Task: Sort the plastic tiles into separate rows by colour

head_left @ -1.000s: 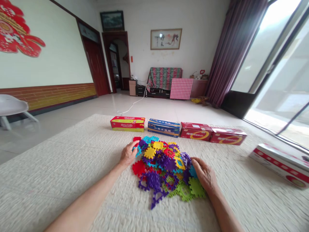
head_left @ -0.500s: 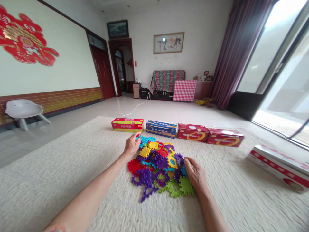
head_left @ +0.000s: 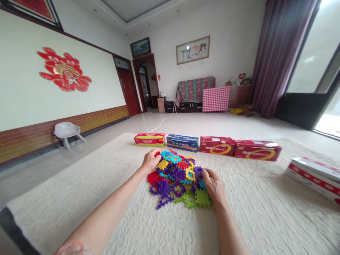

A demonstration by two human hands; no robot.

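A loose pile of toothed plastic interlocking pieces [head_left: 179,175] in purple, red, yellow, blue and green lies on the pale quilted mat. My left hand [head_left: 152,159] is at the pile's far left edge, its fingers curled around a few red and purple pieces [head_left: 160,158]; the fingertips are partly hidden. Light blue pieces [head_left: 171,156] lie on top beside it. Against the right side rests my right hand [head_left: 214,186], loosely cupped, thumb and fingers apart, touching the pile near a blue piece [head_left: 202,183]. Green pieces [head_left: 202,197] lie at the near right edge.
Beyond the pile stands a row of boxes: a red-and-yellow box [head_left: 149,140], a blue box [head_left: 182,142] and two red boxes [head_left: 217,145]. A white-and-red box [head_left: 316,179] sits at the right. A white chair [head_left: 67,131] stands off the mat [head_left: 106,191].
My view has turned left. The light blue pieces by my left hand have shifted right onto the pile, over a yellow piece. My right hand stays against the pile's side.
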